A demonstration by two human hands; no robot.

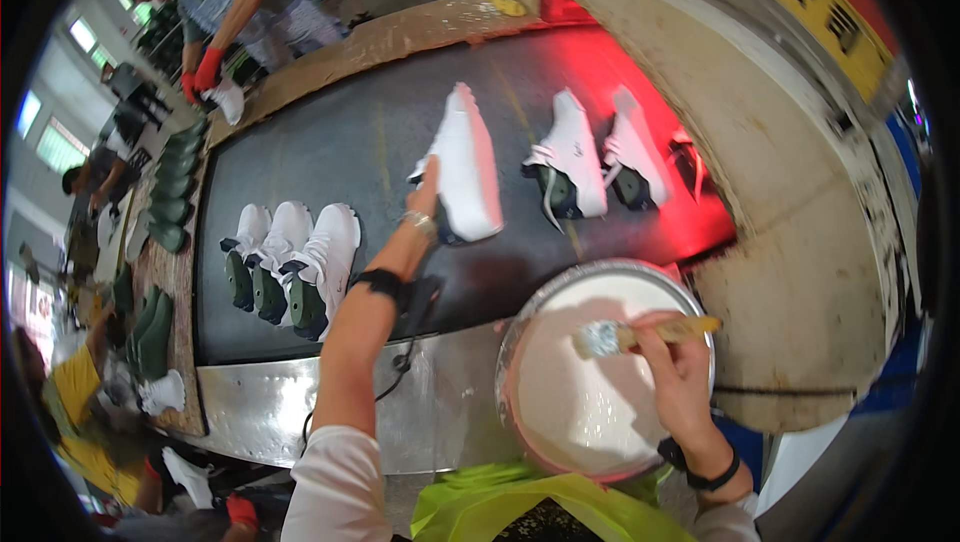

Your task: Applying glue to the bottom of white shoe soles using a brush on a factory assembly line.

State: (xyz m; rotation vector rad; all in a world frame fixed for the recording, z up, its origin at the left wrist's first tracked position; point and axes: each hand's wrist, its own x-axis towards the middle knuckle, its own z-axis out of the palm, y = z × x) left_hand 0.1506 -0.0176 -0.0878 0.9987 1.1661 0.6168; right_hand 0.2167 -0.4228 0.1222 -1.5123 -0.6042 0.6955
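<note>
Over the dark belt, my left hand (425, 200) is closed on a white shoe (468, 164), its toe pointing away from me and its sole side partly showing. Much of that hand is hidden behind the shoe. My right hand (680, 367) grips a paintbrush (655, 332) by its wooden handle. The whitened bristles are above a round bucket (507, 382) of milky white liquid (585, 412); whether they touch it I cannot tell. Three white laced shoes (330, 252) with green inside lie to the left. Two more white shoes (572, 157) lie to the right under red light.
The dark belt (320, 152) runs into a beige machine housing (800, 272) glowing red at its opening. A metal edge (440, 412) borders my side. Green shoe lasts (170, 192) line the left ledge. Across the belt, a person in red gloves (207, 70) handles a white shoe (228, 100).
</note>
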